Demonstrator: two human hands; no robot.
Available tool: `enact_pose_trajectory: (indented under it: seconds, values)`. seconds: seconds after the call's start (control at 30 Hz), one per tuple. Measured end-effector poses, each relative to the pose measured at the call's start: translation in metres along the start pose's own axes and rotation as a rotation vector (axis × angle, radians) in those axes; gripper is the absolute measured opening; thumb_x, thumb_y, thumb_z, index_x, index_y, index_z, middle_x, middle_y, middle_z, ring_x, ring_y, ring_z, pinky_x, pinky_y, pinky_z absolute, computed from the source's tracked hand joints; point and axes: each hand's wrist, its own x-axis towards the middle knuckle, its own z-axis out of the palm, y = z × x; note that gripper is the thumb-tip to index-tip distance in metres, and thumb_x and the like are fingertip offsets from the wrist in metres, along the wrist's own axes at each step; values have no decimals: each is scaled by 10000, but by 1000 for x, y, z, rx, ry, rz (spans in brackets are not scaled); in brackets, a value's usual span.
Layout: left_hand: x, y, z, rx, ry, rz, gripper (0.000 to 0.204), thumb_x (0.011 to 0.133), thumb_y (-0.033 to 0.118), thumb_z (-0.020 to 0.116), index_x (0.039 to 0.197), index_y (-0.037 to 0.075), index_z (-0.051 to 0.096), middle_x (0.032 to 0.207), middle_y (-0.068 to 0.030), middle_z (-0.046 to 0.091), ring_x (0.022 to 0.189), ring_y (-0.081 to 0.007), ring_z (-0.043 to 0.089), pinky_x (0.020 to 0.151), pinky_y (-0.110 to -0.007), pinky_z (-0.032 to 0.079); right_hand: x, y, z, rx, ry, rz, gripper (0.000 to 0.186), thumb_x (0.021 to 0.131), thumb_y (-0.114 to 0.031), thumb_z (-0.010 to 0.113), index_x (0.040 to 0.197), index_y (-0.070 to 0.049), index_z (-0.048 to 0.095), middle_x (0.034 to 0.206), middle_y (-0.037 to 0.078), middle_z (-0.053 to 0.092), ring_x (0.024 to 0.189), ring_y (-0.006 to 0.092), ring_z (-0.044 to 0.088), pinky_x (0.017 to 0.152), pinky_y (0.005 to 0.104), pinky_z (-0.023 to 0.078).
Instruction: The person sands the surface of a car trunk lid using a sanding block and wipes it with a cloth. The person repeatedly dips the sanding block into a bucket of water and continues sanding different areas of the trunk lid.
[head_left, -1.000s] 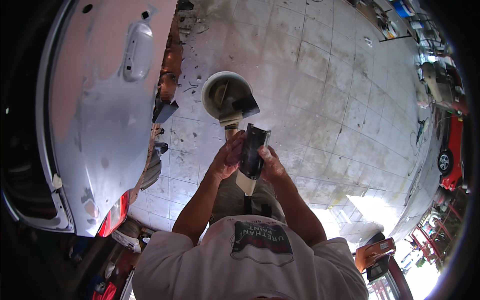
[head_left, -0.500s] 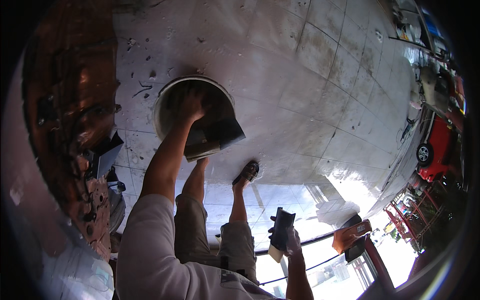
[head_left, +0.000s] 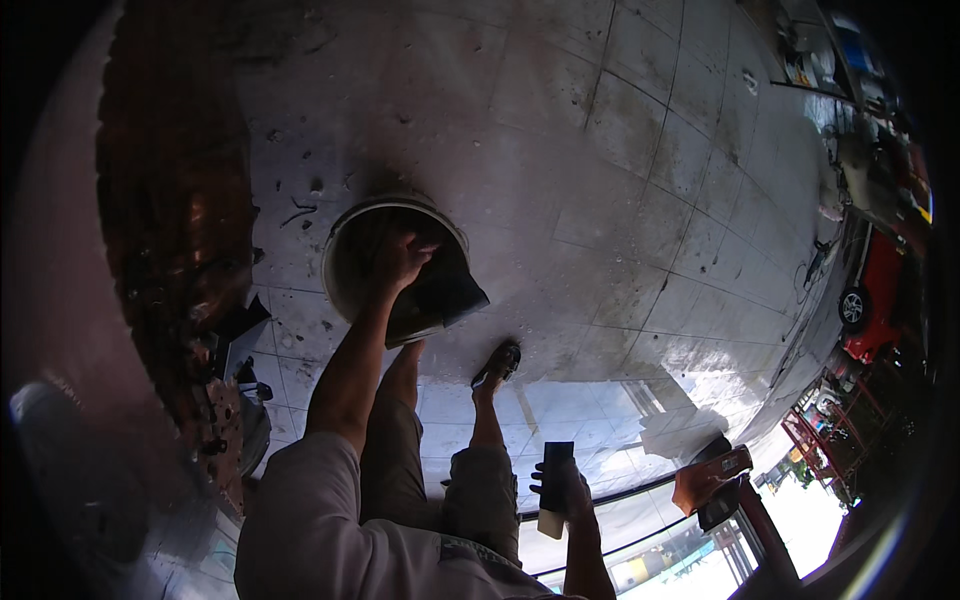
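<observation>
- The person's left hand (head_left: 405, 262) reaches into the mouth of a round bucket (head_left: 398, 203), its fingers looking bent; whether they close on anything cannot be told in the shadow
- The person's right hand (head_left: 572, 490) grips a dark panel (head_left: 557, 466), fingers wrapped around its edges, and holds it up off the floor, well apart from the bucket
- The panel stands nearly upright in the view, with a pale part (head_left: 550, 524) showing at its lower end
- A flat dark piece (head_left: 452, 298) lies across the bucket's rim at the lower right
- The bucket stands on a tiled floor (head_left: 610, 230), in front of the person's legs, with a sandalled foot (head_left: 498, 364) near it
- A rusty brown vehicle part (head_left: 185, 215) fills the left side, and a red car (head_left: 872, 315) shows at the far right
</observation>
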Motion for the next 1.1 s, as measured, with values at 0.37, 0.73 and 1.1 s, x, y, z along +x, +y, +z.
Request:
enact_pose_trajectory:
  seconds: [0.37, 0.73, 1.1]
  values:
    - [-227, 376, -149, -1071, 36, 59, 595, 928, 99, 757, 1493, 59, 577, 1340, -100, 686, 1219, -151, 691, 994, -345, 597, 6, -210, 353, -85, -721, -1181, 676, 1098, -571, 581, 1532, -56, 519, 1300, 86, 665, 1092, 200, 681, 940, 337, 581]
    - [-316, 549, -445, -224, 696, 583, 224, 904, 64, 726, 1115, -9, 702, 1001, -125, 729, 799, -274, 698, 845, -382, 601, -249, -287, 612, 21, -621, -1295, 748, 1053, -521, 686, 1510, 59, 568, 791, 77, 656, 805, 199, 641, 782, 325, 528]
    - [-327, 590, -578, 1247, 299, 727, 330, 756, 44, 873, 1052, 57, 727, 1261, -101, 661, 1235, -329, 629, 1073, -444, 541, -345, -341, 643, -321, 18, -1600, 423, 1050, -356, 594, 1406, -133, 641, 1361, 187, 628, 1247, 443, 585, 938, 626, 510]
